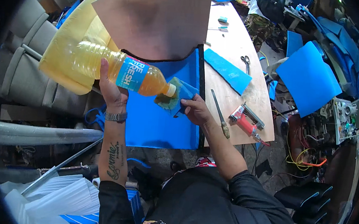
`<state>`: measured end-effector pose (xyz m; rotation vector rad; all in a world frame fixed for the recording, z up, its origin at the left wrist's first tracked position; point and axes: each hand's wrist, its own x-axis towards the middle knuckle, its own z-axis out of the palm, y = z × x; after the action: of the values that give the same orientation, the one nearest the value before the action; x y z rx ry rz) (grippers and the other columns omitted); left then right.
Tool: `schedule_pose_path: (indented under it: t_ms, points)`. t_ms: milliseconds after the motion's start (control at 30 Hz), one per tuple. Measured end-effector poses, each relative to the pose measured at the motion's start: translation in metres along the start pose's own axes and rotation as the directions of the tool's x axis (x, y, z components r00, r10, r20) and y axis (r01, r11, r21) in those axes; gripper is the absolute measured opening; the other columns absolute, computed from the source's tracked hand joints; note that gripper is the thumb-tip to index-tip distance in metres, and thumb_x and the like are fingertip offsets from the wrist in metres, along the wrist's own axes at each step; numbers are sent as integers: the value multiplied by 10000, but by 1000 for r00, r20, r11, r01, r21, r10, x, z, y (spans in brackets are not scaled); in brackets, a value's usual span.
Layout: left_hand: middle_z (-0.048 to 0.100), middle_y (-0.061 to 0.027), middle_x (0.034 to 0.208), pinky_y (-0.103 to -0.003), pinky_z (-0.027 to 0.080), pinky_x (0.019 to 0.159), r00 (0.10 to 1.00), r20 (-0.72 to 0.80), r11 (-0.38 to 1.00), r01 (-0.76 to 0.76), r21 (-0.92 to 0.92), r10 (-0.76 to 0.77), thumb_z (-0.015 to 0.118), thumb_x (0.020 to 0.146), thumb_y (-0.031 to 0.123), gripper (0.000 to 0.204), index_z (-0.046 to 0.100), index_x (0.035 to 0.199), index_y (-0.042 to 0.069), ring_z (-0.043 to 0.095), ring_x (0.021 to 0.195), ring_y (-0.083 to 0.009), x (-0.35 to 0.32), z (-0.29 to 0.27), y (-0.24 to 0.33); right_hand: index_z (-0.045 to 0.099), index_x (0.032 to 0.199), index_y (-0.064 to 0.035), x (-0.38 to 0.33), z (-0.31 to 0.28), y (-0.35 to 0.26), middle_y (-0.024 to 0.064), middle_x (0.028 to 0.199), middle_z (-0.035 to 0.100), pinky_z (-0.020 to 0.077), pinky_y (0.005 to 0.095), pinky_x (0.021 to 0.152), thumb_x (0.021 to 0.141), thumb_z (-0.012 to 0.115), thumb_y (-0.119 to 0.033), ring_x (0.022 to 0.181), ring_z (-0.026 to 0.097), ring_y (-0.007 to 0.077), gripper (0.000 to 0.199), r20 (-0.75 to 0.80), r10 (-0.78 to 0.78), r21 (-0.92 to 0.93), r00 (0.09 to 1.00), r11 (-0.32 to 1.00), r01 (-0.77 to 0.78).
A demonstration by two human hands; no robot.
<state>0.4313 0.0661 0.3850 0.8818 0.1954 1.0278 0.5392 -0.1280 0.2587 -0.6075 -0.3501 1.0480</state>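
Note:
A large clear plastic bottle (pixel 151 81) of amber liquid lies tilted over the work, its neck pointing right and slightly down. My left hand (pixel 114 93) is wrapped round its underside near the label. The white neck end presses against a stained scrap of blue foam (pixel 186 92), yellowish on its left part. My right hand (pixel 196 109) pinches this scrap by its right edge between thumb and fingers. Below both hands spreads a blue foam panel (pixel 161 125) with a dark raised edge along its right side.
On the wooden table (pixel 257 118) lie a red staple gun (pixel 244 121), a long knife (pixel 218 111), scissors (pixel 245 63) and a blue foam strip (pixel 227 71). A curved brown sheet (pixel 157 22) rises behind the panel. Grey seats (pixel 46 34) stand left. A person (pixel 256 21) stands far right.

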Motion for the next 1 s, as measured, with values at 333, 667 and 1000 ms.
schedule_pose_path:
  t_ms: [333,667,1000]
  points:
    - [579,-75,1051,-329,487,825,987,-136,992,-68,110,82,492,921,348,399,484,1157,26,584,946,-183,20,8,-38,450,1218,-43,36,-43,-19,74,889,621,544,409,599,803,596,-41,677,625,186,440,77,89,-40,993,995,-86]
    - [585,-93,1059,-339,488,827,971,-216,985,-74,155,107,451,937,363,417,471,1180,24,587,953,-197,48,-8,-83,514,1102,-45,74,-98,-27,40,840,593,538,376,533,810,585,-43,611,571,141,301,32,188,-3,982,982,-188]
    - [565,-110,1114,-352,481,861,973,-154,936,-115,332,174,426,950,317,411,453,1219,7,579,997,-206,53,14,-79,483,1159,-29,98,-99,-25,100,949,615,560,370,575,827,577,-83,752,637,205,350,99,289,-20,952,957,-288]
